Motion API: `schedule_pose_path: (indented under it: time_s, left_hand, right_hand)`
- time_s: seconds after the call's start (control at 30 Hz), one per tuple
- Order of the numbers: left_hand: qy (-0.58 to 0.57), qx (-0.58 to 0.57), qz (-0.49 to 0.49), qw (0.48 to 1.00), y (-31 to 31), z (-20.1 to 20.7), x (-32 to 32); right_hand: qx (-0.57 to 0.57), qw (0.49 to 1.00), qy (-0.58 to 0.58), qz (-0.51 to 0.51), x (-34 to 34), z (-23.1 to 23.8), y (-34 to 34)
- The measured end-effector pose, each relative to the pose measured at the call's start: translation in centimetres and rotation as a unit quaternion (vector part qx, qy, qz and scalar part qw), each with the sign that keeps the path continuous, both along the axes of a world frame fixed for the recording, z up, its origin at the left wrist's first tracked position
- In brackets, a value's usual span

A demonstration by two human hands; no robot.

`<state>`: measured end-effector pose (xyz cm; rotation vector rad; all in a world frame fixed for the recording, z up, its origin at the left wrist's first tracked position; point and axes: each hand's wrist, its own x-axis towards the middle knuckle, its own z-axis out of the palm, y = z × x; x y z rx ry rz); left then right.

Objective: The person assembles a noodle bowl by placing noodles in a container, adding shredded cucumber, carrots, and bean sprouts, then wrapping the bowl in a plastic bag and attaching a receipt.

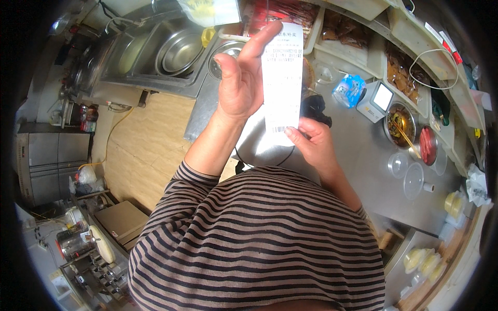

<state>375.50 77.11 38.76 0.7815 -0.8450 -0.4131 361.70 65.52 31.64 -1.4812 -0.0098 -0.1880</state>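
Holding a receipt [282,78] up in front of the chest, printed face toward the head, above the near edge of a steel counter [353,171]. Pinching its lower end between thumb and fingers of the right hand [315,142], thumb laid on the printed side. Reaching up along its left edge with the left hand [244,80]: index finger stretched to the top, thumb spread away from the paper, other fingers mostly hidden behind. Impossible to tell whether gripped on this side.

Just beyond the right hand, a black bag [315,108]. Farther right, on the counter, a blue packet [348,91] next to a device [374,101] with a white screen. Beyond these, a bowl of mixed food [395,133] with chopsticks [406,136] slanting out toward a bowl of red food [428,146]. Nearer, clear lids [413,181] and a small roll [429,187].

Along the far side, red packs [282,13] and brown packs [345,32] in pale trays [342,55]. To the left, a round basin [180,51] in a steel sink [155,82]; below, a tan floor [148,137] and a yellow hose [110,133].
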Motion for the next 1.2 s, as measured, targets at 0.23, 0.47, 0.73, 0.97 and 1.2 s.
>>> schedule_pose_path:
  time_s: [0.23, 0.47, 0.73, 0.97, 1.2]
  left_hand:
    - [0.020, 0.025, 0.017, 0.999, 0.15, 0.09, -0.29]
    - [-0.011, 0.028, 0.006, 1.000, 0.71, -0.53, 0.51]
    - [-0.023, 0.047, 0.042, 0.998, 0.44, 0.09, 0.05]
    - [-0.045, 0.059, 0.057, 0.996, 0.57, -0.33, 0.54]
    - [-0.023, 0.060, 0.050, 0.997, 0.74, -0.02, 0.39]
  right_hand:
    - [-0.008, 1.000, 0.018, 0.007, -0.05, 0.03, -0.11]
    - [0.001, 1.000, 0.022, 0.008, 0.09, 0.15, 0.12]
    - [0.010, 1.000, 0.028, 0.003, 0.18, 0.05, 0.30]
    - [0.013, 0.999, 0.038, 0.006, 0.22, 0.51, 0.45]
    - [0.007, 1.000, 0.025, 0.001, 0.44, -0.07, 0.54]
